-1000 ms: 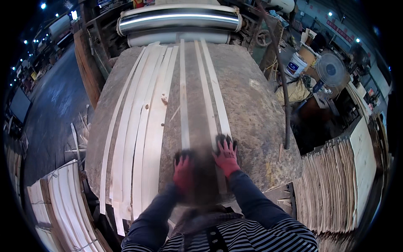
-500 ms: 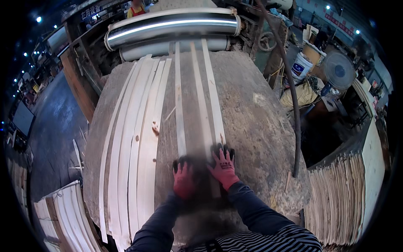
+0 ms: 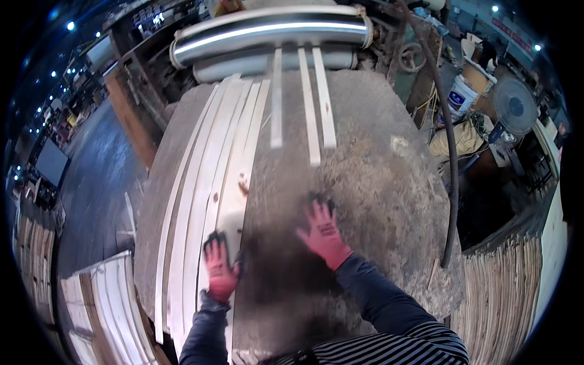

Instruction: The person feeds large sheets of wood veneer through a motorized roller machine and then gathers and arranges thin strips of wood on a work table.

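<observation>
My left hand (image 3: 220, 267), in a red glove with dark fingertips, lies over the right side of a group of pale wood veneer strips (image 3: 237, 161). Its fingers are stretched out and its thumb stands apart. My right hand (image 3: 324, 234), gloved alike, is over the bare worktable (image 3: 389, 182) with fingers spread, holding nothing. Beyond it, three narrow strips point away from me: a left strip (image 3: 277, 103), a middle strip (image 3: 309, 112) and a right strip (image 3: 325, 103). Their far ends meet the machine's rollers, a shiny upper roller (image 3: 274, 38) and a duller lower roller (image 3: 267, 66).
Stacked veneer sheets (image 3: 499, 298) stand at the lower right, with another stack (image 3: 106, 310) at the lower left. A dark hose (image 3: 450, 140) runs down the table's right side. Farther right are a fan (image 3: 515, 104) and a white bucket (image 3: 460, 97). Someone is partly visible behind the rollers.
The three narrow strips have moved away from me toward the rollers, out from under my hands. My left hand has shifted left onto the grouped strips. My right hand rests clear of the strips.
</observation>
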### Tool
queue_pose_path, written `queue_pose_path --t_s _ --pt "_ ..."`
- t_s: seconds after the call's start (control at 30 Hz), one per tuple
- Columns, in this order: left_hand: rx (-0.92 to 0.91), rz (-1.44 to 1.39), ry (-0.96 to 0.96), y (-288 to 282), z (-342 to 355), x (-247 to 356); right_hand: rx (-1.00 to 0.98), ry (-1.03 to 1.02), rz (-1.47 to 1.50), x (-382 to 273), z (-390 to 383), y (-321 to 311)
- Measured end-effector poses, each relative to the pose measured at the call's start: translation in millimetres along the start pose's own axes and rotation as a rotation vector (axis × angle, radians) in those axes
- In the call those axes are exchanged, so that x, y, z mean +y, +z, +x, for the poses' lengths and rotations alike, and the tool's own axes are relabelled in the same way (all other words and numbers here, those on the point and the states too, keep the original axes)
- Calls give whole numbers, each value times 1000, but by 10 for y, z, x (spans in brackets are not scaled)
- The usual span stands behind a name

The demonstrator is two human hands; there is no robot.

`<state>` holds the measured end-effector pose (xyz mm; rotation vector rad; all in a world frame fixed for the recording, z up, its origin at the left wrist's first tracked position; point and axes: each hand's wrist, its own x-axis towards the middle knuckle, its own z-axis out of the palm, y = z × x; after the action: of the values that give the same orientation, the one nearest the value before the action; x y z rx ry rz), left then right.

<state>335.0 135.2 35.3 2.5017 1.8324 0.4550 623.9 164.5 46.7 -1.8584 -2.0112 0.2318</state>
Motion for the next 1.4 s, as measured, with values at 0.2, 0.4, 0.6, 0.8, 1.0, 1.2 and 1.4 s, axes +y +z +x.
queue_pose_path --t_s 0.2,0.4,0.6,0.8,1.0,1.2,1.4 --pt "-209 140 -87 156 -2146 -822 -40 -610 195 -1695 -973 679" --pt "-175 -98 -80 46 -2149 -57 -155 -484 -2 -1808 -1264 1036" --pt "-41 -134 73 -15 -2161 -89 -259 -362 -85 -1021 -1425 311" --pt "-75 -126 131 139 -2023 -138 -226 -114 -236 -686 -1680 309" --pt "-40 41 222 436 -1781 310 -146 16 -171 -738 -2007 410" --pt "-62 -149 169 248 -1403 294 -73 39 -295 -302 -1776 130" --pt "-116 -120 162 217 -1005 556 -66 61 -190 -95 -1606 301"
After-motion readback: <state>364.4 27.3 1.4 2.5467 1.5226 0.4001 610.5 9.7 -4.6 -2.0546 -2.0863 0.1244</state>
